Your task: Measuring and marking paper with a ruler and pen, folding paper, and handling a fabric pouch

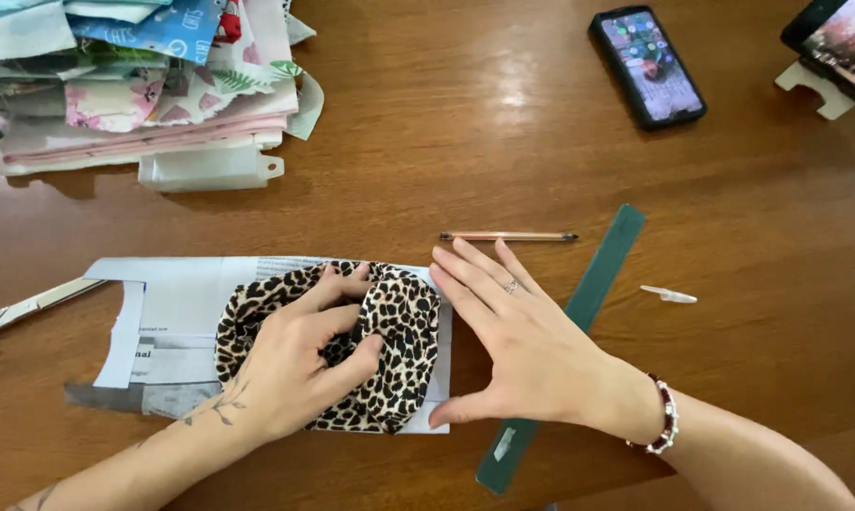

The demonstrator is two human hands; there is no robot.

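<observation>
A piece of leopard-print fabric [404,326] lies bunched on sheets of white paper [186,293] on a wooden table. My left hand [295,364] rests on the fabric and pinches a fold of it between thumb and fingers. Flat on the table just right of the fabric is my right hand [508,345], fingers spread, its palm edge against the paper's right border. It wears a ring and a beaded bracelet and holds nothing.
A dark green ruler [593,293] lies diagonally under my right wrist. A pencil [508,237] and a small white cap [669,295] lie beyond. Scissors [25,310] at left. A stack of folded fabrics [134,85] back left. Two phones [647,66] [844,43] back right.
</observation>
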